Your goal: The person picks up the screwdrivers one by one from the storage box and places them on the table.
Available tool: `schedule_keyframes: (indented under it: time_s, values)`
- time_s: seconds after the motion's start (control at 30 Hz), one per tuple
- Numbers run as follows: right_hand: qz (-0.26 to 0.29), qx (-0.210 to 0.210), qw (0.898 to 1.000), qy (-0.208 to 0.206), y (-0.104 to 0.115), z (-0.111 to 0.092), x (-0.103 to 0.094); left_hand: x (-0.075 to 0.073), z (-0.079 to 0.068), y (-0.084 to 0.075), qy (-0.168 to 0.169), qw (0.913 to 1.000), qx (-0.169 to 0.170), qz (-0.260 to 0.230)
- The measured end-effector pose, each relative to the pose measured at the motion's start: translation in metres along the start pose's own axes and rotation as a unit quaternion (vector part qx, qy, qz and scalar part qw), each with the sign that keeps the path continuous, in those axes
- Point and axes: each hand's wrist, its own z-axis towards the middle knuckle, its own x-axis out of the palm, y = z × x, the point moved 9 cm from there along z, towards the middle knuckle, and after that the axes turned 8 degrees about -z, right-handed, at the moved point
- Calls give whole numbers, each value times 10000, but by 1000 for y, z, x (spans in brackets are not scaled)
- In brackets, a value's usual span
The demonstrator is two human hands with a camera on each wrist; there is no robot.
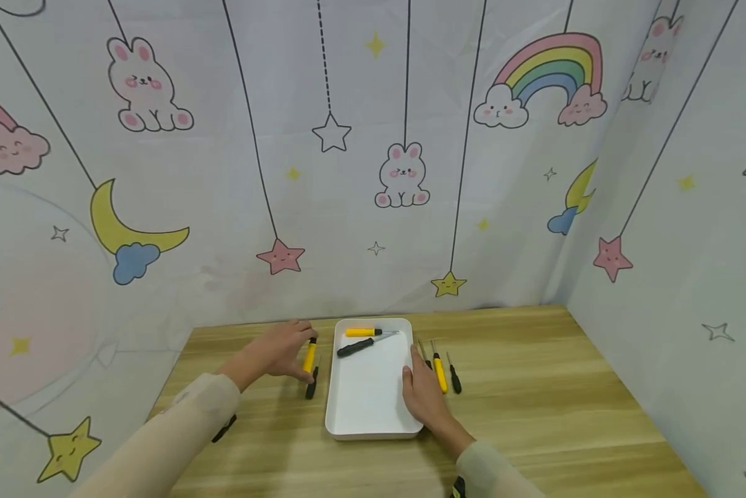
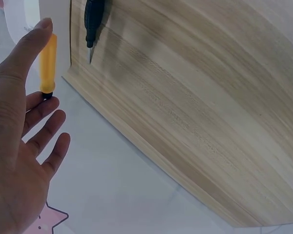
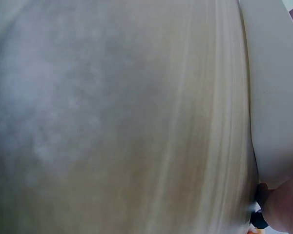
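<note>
In the head view my left hand (image 1: 283, 351) pinches a yellow-handled screwdriver (image 1: 309, 356) left of the white tray (image 1: 373, 401). The left wrist view shows its yellow handle (image 2: 48, 66) between thumb and index finger, other fingers loosely bent. Close beside it lies a black-handled screwdriver (image 1: 312, 386). Inside the tray, near its far end, are a yellow-handled screwdriver (image 1: 360, 332) and a black-handled screwdriver (image 1: 355, 347). My right hand (image 1: 427, 395) grips the tray's right rim, thumb on the inner side; its fingers are mostly hidden in the right wrist view.
Right of the tray lie another yellow-handled screwdriver (image 1: 440, 373), a black-handled one (image 1: 454, 379) and a partly hidden dark one (image 1: 428, 363). The wooden table (image 1: 522, 394) meets a patterned cloth backdrop (image 1: 348, 207) behind and at the right.
</note>
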Motion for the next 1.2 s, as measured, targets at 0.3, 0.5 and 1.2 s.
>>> schedule_keyframes:
  time_s: [0.3,0.5,1.2]
  values:
    - [54,5,10000,-5,1,2,-2,5,-2,9,146,9997,-216,-17]
    - [84,-4,10000,-39,1,1,-2,18,-4,16,249,9991,-337,33]
    - [109,87,9999,92,-2,1,2,37,-14,17,372,9986,-316,205]
